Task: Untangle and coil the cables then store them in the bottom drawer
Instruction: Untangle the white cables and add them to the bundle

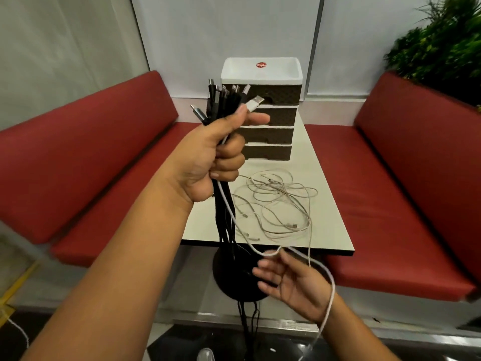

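My left hand (218, 157) is raised over the table's near left and grips a bundle of black cables (225, 220) near their plugs, which stick up above my fist. One white cable (253, 104) is held with them, its USB plug under my thumb. That white cable hangs down and runs across the fingers of my right hand (291, 280), which is below the table edge with its fingers loosely spread. A tangle of white cables (278, 204) lies on the white table (328, 220). The small drawer unit (270, 126) stands at the table's far end, all drawers closed, the bottom drawer (268, 152) lowest.
Red padded benches (406, 204) flank the table on both sides. The table's black round base (234, 277) is under the near edge. A green plant (442, 45) stands at the back right. A white wall is behind the drawer unit.
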